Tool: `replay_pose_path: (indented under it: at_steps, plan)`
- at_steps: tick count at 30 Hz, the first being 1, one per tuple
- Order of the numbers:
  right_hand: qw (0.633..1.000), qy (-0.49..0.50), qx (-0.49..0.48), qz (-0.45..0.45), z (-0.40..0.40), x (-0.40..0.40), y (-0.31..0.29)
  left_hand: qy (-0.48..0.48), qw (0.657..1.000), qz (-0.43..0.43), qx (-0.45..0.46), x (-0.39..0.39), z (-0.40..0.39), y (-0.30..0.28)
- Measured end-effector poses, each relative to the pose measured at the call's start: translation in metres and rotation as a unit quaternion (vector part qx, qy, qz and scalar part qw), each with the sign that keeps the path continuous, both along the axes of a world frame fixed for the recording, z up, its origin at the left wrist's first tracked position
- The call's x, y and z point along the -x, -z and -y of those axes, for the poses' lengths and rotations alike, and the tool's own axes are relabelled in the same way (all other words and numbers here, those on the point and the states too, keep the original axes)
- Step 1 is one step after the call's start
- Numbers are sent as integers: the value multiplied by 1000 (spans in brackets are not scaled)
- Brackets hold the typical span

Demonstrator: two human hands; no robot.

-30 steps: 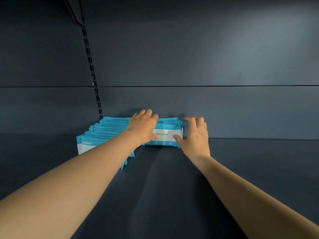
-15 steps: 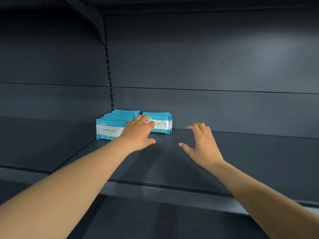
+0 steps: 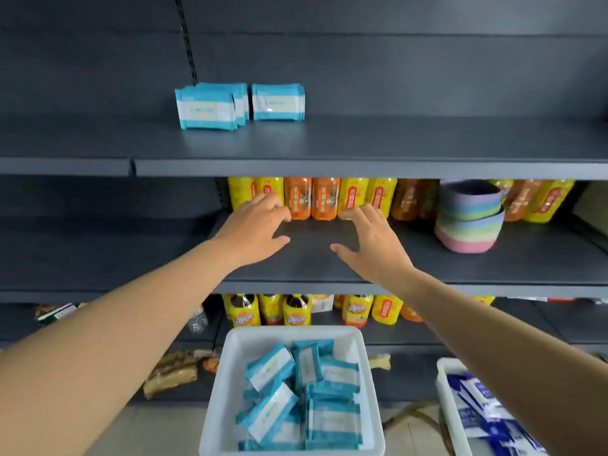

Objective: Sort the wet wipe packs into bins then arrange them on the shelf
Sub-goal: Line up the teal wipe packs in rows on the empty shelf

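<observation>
Both hands, left (image 3: 255,225) and right (image 3: 368,240), hang empty with fingers spread; reaching blindly (teal packs (image 3: 296,390) lie jumbled) into the white bin (image 3: 227,373) risks fumbling one.

Teal-and-white wipe packs (image 3: 210,106), white bin (image 3: 217,390), pastel-striped bowls (image 3: 468,218), dark grey shelf (image 3: 362,143).

Yellow and orange bottles (image 3: 316,199) beside stacked pastel bowls (image 3: 468,217) on middle shelf (image 3: 526,258)
</observation>
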State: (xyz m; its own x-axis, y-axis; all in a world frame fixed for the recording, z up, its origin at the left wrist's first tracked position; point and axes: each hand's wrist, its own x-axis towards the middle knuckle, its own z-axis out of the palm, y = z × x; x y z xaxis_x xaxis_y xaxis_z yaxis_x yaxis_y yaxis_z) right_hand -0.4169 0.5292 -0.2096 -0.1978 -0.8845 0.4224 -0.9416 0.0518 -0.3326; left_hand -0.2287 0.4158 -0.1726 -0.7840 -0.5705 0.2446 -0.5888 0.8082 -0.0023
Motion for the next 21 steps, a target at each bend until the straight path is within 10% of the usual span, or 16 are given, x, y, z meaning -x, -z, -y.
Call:
replay_pose_path:
  at_steps: [11, 21]
  plan:
    - [967, 15, -247, 56, -43, -1, 207, -104, 944, 154, -274, -43, -41, 267]
    - [901, 28, -381, 207, -8, 21, 356, -284, 864, 84, -408, -58, -43, 425]
